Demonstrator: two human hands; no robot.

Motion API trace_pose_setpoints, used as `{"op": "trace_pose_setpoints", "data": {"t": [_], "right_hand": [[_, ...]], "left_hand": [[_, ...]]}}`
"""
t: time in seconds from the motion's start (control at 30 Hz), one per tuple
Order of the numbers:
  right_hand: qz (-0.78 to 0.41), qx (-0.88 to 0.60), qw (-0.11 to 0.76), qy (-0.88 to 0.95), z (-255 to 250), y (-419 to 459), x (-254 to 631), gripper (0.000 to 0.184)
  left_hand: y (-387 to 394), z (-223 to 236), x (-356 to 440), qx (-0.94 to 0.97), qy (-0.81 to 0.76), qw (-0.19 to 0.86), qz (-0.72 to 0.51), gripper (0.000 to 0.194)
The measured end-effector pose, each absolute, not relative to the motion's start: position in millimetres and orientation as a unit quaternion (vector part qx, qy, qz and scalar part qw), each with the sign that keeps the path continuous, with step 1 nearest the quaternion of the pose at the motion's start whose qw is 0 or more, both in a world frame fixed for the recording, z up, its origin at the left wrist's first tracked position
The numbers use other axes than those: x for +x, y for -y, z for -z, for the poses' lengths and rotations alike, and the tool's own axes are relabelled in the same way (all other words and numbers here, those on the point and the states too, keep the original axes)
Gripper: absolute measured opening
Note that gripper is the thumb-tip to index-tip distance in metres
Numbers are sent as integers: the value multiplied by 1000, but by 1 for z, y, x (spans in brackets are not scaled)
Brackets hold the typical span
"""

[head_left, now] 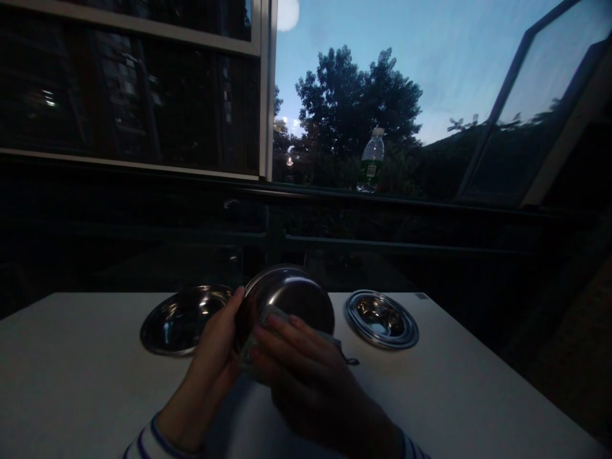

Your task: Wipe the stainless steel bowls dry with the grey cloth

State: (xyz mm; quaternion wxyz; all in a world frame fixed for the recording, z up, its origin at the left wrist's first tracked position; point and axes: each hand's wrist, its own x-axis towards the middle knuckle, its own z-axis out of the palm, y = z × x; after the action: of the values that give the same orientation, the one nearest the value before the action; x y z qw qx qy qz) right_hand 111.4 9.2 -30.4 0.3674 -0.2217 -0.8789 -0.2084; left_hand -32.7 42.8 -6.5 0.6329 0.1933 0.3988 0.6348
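Note:
A shiny metal bowl (301, 293) is tilted up above the table, its rounded outside towards me. My left hand (217, 341) grips it by the left side, thumb along the rim and the other fingers mostly hidden. My right hand (301, 363) presses a greyish cloth (253, 366) against the lower part of the bowl's outside, fingers closed over the cloth. A small dark loop (352, 361) sticks out to the right of the cloth.
On the white table (95, 382), a wide metal basin (174, 325) sits at the left and several nested metal bowls (382, 320) at the right. Behind, a plastic bottle (371, 162) with a green label stands on the window sill (325, 191).

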Motion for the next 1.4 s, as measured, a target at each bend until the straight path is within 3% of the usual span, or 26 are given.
{"op": "trace_pose_setpoints", "data": {"t": [0.17, 0.33, 1.1, 1.4], "right_hand": [[196, -305, 394, 844, 23, -16, 126, 34], [188, -239, 379, 874, 21, -6, 120, 32], [194, -283, 433, 834, 18, -11, 124, 26], [162, -234, 404, 869, 22, -2, 116, 31]], "left_hand": [[-41, 6, -23, 204, -418, 624, -628, 19], [-42, 2, -26, 180, -431, 613, -638, 19], [-39, 1, -24, 183, -391, 615, -659, 17], [-44, 5, -29, 158, -369, 640, -656, 21]]}}
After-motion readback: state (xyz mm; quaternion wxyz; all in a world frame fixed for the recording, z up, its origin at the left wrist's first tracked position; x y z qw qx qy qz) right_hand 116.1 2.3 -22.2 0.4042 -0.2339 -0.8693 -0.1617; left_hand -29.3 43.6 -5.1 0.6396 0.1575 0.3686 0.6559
